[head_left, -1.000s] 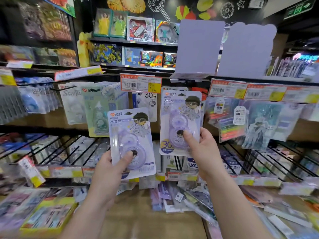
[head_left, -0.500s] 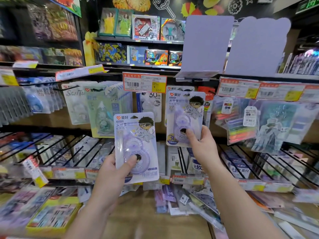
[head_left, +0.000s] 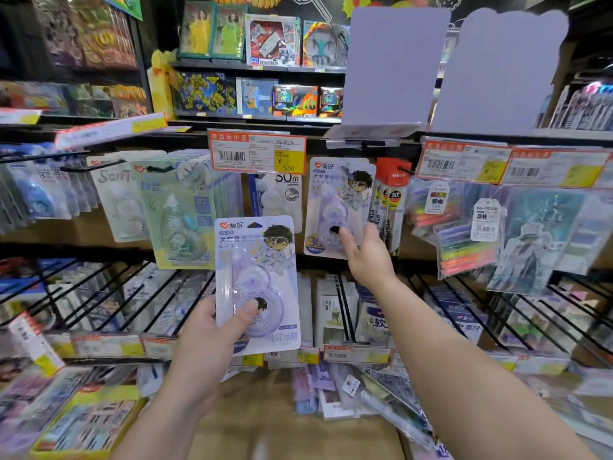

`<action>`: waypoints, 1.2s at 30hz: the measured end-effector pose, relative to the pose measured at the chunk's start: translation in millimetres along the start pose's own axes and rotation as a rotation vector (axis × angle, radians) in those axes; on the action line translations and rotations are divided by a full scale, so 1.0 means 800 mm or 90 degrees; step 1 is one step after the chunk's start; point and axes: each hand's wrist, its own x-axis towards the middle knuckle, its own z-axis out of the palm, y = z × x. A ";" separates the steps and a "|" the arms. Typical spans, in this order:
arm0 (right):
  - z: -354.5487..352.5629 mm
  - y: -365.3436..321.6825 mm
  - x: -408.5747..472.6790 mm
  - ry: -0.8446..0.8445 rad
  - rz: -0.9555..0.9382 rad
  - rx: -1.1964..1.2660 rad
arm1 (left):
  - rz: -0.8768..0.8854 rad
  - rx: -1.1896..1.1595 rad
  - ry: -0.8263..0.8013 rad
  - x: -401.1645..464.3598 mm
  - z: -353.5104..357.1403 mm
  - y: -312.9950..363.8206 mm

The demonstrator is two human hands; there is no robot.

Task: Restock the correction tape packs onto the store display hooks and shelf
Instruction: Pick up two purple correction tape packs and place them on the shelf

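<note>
Two lilac cartoon-printed correction tape packs, near pack [head_left: 257, 283] upright, far pack [head_left: 335, 207] by hooks

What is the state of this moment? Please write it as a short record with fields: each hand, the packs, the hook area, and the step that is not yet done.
left hand: left hand grips a purple correction tape pack, thumb on its front, held low before the shelves
right hand: right hand pinches a second purple pack at its lower edge, raised at hook level
hook area: price tag to the upper left of the raised pack; green correction tape packs hang to the left
not yet done: left pack not hung; whether the raised pack sits on a hook cannot be seen
</note>
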 end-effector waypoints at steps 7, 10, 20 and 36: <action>0.001 -0.010 0.021 -0.018 0.075 -0.008 | 0.002 0.010 -0.002 0.008 0.003 -0.004; -0.004 -0.011 0.012 -0.072 0.131 -0.061 | 0.003 0.012 -0.010 0.006 0.005 -0.002; -0.033 -0.016 -0.123 -0.160 0.070 0.095 | 0.019 0.011 -0.043 -0.007 0.035 0.001; -0.062 -0.025 -0.181 -0.086 -0.048 0.176 | 0.131 0.158 -0.154 -0.033 0.080 0.033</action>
